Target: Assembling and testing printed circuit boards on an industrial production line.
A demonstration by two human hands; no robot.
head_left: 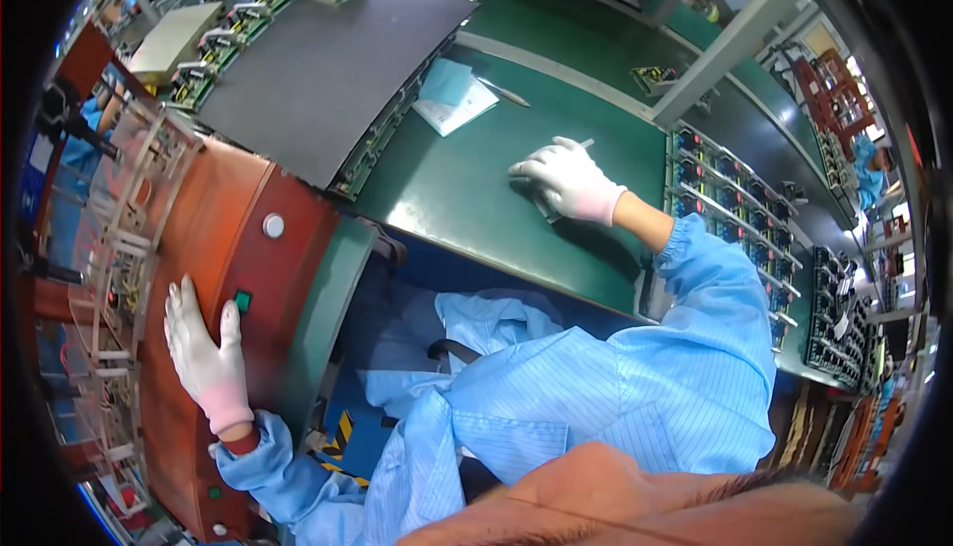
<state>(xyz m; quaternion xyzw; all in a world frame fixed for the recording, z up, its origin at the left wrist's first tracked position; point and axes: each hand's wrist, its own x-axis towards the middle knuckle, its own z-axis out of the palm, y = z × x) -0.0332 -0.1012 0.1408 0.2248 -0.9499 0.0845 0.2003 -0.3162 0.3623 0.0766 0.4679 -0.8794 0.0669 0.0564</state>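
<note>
My left hand (205,352), in a white glove with a pink cuff, lies flat on the red-orange top of a machine (189,223). Its fingers are stretched out, the thumb beside a green button (242,301). A round white button (273,225) sits farther along the same panel. Over the green table (437,189), my gloved right hand (568,181) is closed, palm down. A thin, pale end of something sticks out past its fingers, and a greyish edge shows under the palm. The glove hides the rest, so its kind cannot be made out.
Booklets or papers (455,99) and a pen-like tool (504,92) lie farther back. A large dark grey board (342,69) covers the upper left, with circuit boards (213,55) along its edge. Racked circuit boards (730,189) stand at right. Clear panels (129,208) rise at far left.
</note>
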